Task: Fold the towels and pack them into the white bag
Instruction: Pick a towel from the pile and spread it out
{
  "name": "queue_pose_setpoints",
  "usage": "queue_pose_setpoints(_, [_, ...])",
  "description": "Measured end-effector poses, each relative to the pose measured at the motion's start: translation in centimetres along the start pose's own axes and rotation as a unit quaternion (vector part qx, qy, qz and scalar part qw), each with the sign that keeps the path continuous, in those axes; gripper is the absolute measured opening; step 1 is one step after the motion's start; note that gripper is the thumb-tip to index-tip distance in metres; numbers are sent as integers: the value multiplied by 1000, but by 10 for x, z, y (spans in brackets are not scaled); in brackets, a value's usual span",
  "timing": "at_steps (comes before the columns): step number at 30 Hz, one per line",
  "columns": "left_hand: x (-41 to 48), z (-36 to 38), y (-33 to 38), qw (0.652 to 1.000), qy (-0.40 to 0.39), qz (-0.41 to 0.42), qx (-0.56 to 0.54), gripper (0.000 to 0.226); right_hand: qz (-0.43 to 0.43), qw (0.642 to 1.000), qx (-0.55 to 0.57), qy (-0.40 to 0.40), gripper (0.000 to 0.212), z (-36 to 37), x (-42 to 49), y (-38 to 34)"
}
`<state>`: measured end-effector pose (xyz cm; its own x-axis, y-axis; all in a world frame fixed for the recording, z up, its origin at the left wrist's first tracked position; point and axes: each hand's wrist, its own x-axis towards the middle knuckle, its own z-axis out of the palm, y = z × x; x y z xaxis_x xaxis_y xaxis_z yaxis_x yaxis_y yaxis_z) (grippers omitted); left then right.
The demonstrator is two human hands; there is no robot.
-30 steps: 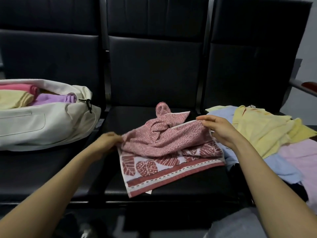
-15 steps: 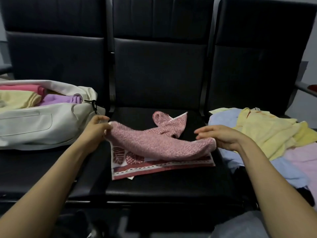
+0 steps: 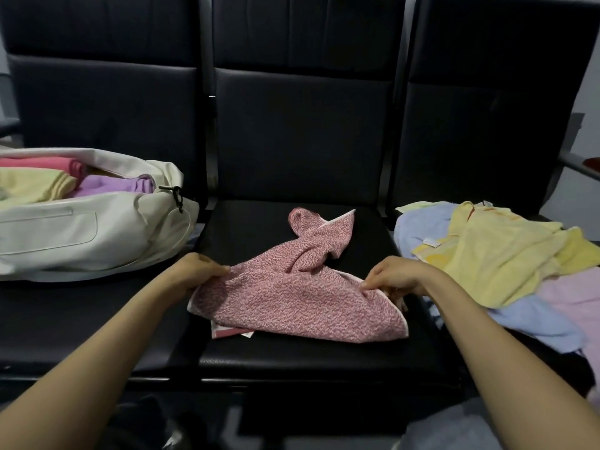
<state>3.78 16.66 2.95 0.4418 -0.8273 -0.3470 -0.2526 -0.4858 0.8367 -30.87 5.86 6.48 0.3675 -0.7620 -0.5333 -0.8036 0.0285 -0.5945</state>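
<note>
Left hand (image 3: 191, 271) pinches red speckled terry towel (image 3: 292, 300) at its left edge, right hand (image 3: 394, 276) pinches the right edge; towel on middle black padded seat (image 3: 292, 355). White bag (image 3: 81, 235) on left seat, folded towels inside. Loose towel pile (image 3: 493, 254) right; labels unreadable.

L grip (image 3: 192, 271), R grip (image 3: 396, 276) both curled, pinching.

A towel (image 3: 298, 297) is being held on the middle seat (image 3: 292, 358), the left hand (image 3: 194, 271) at its left edge, the right hand (image 3: 397, 274) at its right edge. The bag (image 3: 81, 235) is being kept on the left seat (image 3: 81, 310) (folded towels (image 3: 39, 188) are lying inside). A pile of towels (image 3: 503, 254) is sitting on the right seat (image 3: 487, 141).
</note>
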Motion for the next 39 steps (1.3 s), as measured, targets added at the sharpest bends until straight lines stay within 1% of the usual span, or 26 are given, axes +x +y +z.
queue_pose_setpoints(2, [1,2,1,1000,-4,7,-17,16,-2,1000,-30,-6,9,-3,-1,0])
queue_pose_setpoints(4, [0,5,2,999,-38,-11,-9,21,-10,999,-40,-19,9,-3,-3,1])
queue_pose_setpoints(6, [1,8,2,997,-65,-27,-4,23,-43,999,-1,18,7,-1,-3,2])
queue_pose_setpoints(7, [1,9,4,998,-62,-21,-20,22,-62,995,59,54,7,-1,-2,2])
queue_pose_setpoints(8, [2,9,6,997,-47,-8,-56,24,-78,983,143,90,7,-3,-1,2])
queue_pose_setpoints(9, [3,9,9,993,-35,5,-109,31,-94,961,232,120,8,-7,-1,2])
queue_pose_setpoints(11, [2,6,18,973,-32,20,-227,38,-134,906,373,149,11,-16,-6,2])
queue_pose_setpoints(13, [-4,5,27,955,-44,24,-293,37,-177,865,444,152,19,-23,-13,3])
queue_pose_setpoints(15, [-13,2,33,945,-52,46,-319,34,-209,847,469,139,24,-29,-22,0])
queue_pose_setpoints(16, [-18,-1,37,942,-54,61,-324,32,-221,846,468,129,24,-33,-28,-4])
queue_pose_setpoints(17, [-22,-5,42,941,-57,75,-324,30,-230,854,453,116,25,-37,-34,-8])
queue_pose_setpoints(19, [-30,-18,57,939,-65,107,-319,30,-239,888,379,104,30,-48,-46,-17])
queue_pose_setpoints(21, [-39,-32,78,938,-61,137,-314,31,-233,913,302,144,32,-59,-59,-30])
queue_pose_setpoints(22, [-45,-40,90,937,-53,147,-313,31,-233,914,278,182,31,-65,-65,-38])
queue_pose_setpoints(24, [-57,-56,116,934,-29,167,-315,31,-240,897,264,262,31,-80,-78,-55])
queue_pose_setpoints(27, [-77,-83,155,912,7,223,-345,31,-275,850,297,336,28,-108,-100,-78])
queue_pose_setpoints(28, [-85,-91,167,904,12,246,-350,31,-285,839,291,362,26,-118,-106,-86])
queue_pose_setpoints(30, [-100,-105,187,899,14,298,-320,27,-295,829,246,406,19,-134,-118,-100])
queue_pose_setpoints(31, [-107,-109,195,905,19,321,-280,25,-292,834,212,418,16,-140,-124,-107])
queue_pose_setpoints(33, [-118,-116,206,920,51,351,-166,19,-263,860,147,412,14,-147,-137,-118])
queue_pose_setpoints(34, [-122,-119,210,924,67,355,-127,17,-250,876,142,387,15,-149,-144,-121])
queue_pose_setpoints(35, [-126,-122,213,925,77,354,-117,15,-246,889,167,349,17,-150,-153,-125])
queue_pose_setpoints(36, [-129,-126,215,924,81,349,-130,14,-252,891,221,308,18,-150,-160,-127])
queue_pose_setpoints(37, [-132,-129,218,923,78,342,-158,14,-264,877,290,276,18,-152,-166,-129])
queue_pose_setpoints(39, [-137,-134,223,918,43,326,-221,18,-289,829,415,237,18,-156,-172,-130])
